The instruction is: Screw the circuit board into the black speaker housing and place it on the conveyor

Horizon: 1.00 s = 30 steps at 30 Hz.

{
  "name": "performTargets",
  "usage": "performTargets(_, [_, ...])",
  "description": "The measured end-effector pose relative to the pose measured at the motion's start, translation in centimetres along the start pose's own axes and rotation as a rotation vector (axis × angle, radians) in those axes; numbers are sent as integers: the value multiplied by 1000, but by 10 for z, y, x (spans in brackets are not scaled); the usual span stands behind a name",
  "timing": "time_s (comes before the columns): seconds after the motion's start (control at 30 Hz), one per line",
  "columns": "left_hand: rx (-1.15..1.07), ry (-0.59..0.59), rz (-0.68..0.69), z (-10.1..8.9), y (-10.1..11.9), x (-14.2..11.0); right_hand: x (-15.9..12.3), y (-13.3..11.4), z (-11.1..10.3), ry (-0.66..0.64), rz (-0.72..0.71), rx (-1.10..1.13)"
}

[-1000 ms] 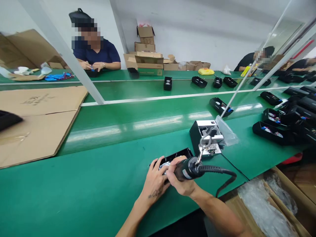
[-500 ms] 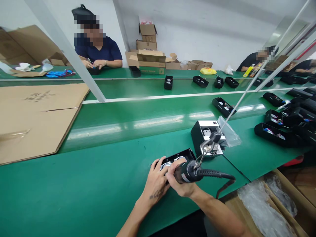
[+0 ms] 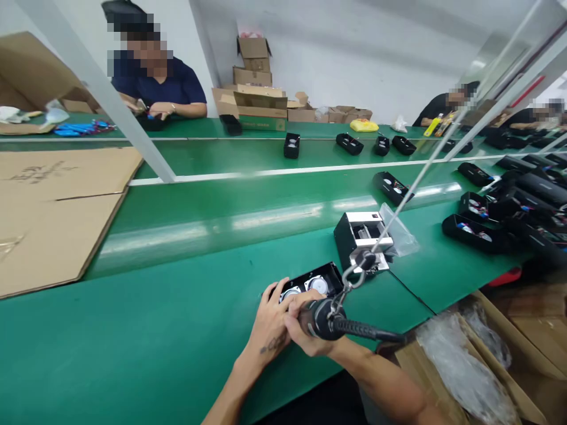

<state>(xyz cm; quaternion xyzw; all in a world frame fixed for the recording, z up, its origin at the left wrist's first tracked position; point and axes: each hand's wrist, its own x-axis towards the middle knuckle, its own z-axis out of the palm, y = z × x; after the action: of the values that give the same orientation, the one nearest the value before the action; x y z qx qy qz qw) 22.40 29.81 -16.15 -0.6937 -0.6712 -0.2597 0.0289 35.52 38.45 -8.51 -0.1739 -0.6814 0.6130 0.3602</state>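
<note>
My left hand grips the near edge of a black speaker housing, which lies on the green bench top. Two round silver-rimmed speaker drivers sit in the housing, the left one partly behind my fingers. My right hand is shut around a black electric screwdriver, whose tip is hidden behind my hands. A steel ring and hook link it to an overhead balancer cable. Its coiled cord runs off to the right.
A black-and-silver box unit stands just beyond the housing, with a clear plastic bag beside it. Several black housings line the bench at right. A cardboard sheet lies at left; a plastic-lined carton sits at lower right. Co-workers sit across the far bench.
The whole view has shifted left and up. Both speaker drivers now show more, and the screwdriver has dropped lower, its cord running flatter to the right.
</note>
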Motion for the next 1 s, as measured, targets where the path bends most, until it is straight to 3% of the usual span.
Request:
performTargets(0.13, [8, -39, 81, -8, -12, -5, 6, -21, -15, 81, -135, 172])
performTargets(0.27, [60, -90, 114, -26, -22, -20, -2, -39, -75, 280, -202, 270])
performTargets(0.37, [80, -35, 93, -37, -14, -23, -12, -37, -121, 409, -164, 205])
performTargets(0.47, [68, 25, 76, -36, 8, -14, -18, -28, -141, 382, -70, 241])
performTargets(0.57, [137, -19, 35, -23, 30, 0, -19, -26, -134, 317, -35, 347])
performTargets(0.67, [218, -77, 10, -6, 40, 9, -15, -34, -113, 274, -134, 459])
performTargets(0.77, [253, -85, 13, 4, 41, 11, -6, -41, -90, 227, -181, 548])
performTargets(1.0, [217, -76, -5, 7, 41, 6, 11, -29, -56, 138, -73, 579])
